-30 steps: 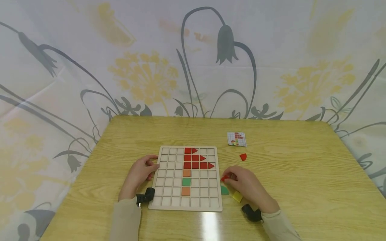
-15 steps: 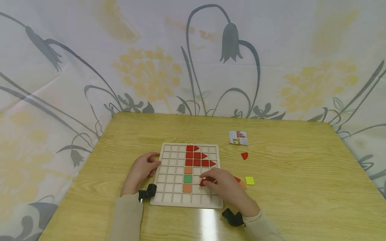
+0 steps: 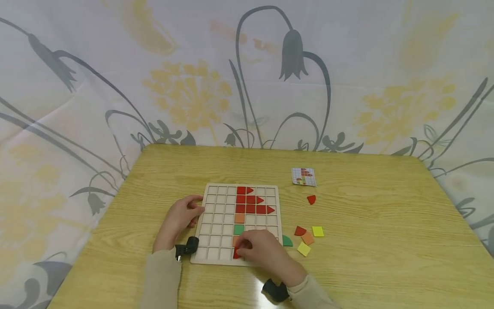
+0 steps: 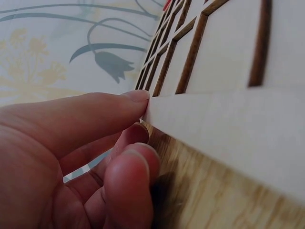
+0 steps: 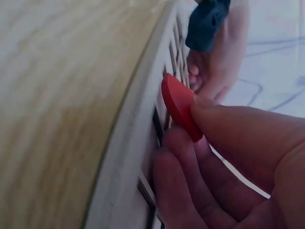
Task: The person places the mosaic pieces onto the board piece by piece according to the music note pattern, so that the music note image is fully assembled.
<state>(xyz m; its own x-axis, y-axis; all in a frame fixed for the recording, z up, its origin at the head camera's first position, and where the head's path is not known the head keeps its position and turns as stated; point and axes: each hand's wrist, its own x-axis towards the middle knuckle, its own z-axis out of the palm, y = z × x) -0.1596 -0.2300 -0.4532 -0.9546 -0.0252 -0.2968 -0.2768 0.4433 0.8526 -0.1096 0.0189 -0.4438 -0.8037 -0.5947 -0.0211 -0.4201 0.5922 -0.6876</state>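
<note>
Soft, even light fills the head view, white glare streaks the near table (image 3: 257, 286), and the right wrist view looks blurred.

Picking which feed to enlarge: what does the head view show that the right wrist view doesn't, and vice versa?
Only the head view: the pattern card, two loose yellow tiles, a loose orange tile and a loose green tile, plus the rows of red tiles set in the grid board.

Only the right wrist view: the held red tile's thick edge close up, and fingertips seen from the palm side.

Both: the grid board, the table, the left grip, and the right grip holding that red tile.
</note>
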